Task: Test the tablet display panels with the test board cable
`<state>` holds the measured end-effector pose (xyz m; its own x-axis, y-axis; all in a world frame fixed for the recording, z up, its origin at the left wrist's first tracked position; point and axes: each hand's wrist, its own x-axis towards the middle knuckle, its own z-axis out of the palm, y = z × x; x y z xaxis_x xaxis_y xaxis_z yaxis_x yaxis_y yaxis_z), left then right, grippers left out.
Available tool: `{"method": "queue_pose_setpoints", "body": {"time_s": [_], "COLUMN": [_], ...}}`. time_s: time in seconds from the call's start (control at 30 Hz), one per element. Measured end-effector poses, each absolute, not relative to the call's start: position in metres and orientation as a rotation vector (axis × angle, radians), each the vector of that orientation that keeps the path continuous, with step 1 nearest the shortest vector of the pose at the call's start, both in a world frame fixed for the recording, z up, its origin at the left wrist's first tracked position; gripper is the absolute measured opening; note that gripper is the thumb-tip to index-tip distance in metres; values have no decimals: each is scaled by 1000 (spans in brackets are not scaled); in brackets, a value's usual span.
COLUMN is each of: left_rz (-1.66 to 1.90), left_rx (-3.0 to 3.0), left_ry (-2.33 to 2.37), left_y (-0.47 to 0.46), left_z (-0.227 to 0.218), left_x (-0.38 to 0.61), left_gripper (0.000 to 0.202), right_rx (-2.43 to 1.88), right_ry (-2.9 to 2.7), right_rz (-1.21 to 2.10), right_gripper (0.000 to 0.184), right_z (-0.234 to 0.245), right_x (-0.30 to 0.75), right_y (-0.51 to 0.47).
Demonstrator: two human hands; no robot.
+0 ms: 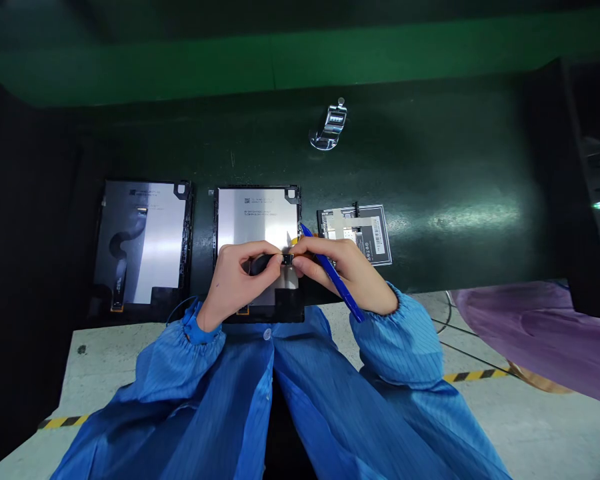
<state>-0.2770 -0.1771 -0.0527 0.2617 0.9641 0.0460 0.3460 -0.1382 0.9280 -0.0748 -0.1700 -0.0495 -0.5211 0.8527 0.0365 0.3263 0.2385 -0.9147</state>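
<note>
Both hands meet above a tablet display panel (255, 213), silver-backed with a black frame. My left hand (245, 275) is closed in a pinch on a black flex cable (259, 265), whose small connector end (287, 259) shows between the two hands. My right hand (343, 263) has a slim blue pen-like tool (333, 272) lodged in it, slanting down toward the wrist. Its thumb and forefinger are pressed together at the connector end; whether they grip it is hard to see. A bit of yellow (295, 241) shows by those fingertips.
On the dark table (440, 167), a second display panel (165, 247) with a black flex cable lies left. A tablet battery and board assembly (375, 233) lies right, partly behind my right hand. A metal tally counter (329, 127) stands farther back. Purple cloth (540, 327) shows at right.
</note>
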Motion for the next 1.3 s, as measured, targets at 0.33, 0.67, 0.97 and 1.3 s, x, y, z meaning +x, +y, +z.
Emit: {"method": "queue_pose_setpoints", "body": {"time_s": [0.33,0.67,0.97,1.3], "left_rz": [870,832,1551,1355], "left_rx": [1689,1717,1327,1065], "left_ry": [1227,1284,1570,1484], "left_y": [-178,-178,-177,-187], "left_z": [-51,-58,-38,-45], "left_x": [-277,-278,-323,-354], "left_gripper": [15,14,31,31], "right_rx": [-1085,-1313,-981,-877], "right_ry": [-1928,-1792,-2408,-2408], "right_rz": [1242,981,339,362], "right_gripper": [16,17,56,42], "right_z": [-49,-61,-69,-71], "right_x": [-76,-90,-132,-125], "right_y": [-171,-181,-238,-250]}}
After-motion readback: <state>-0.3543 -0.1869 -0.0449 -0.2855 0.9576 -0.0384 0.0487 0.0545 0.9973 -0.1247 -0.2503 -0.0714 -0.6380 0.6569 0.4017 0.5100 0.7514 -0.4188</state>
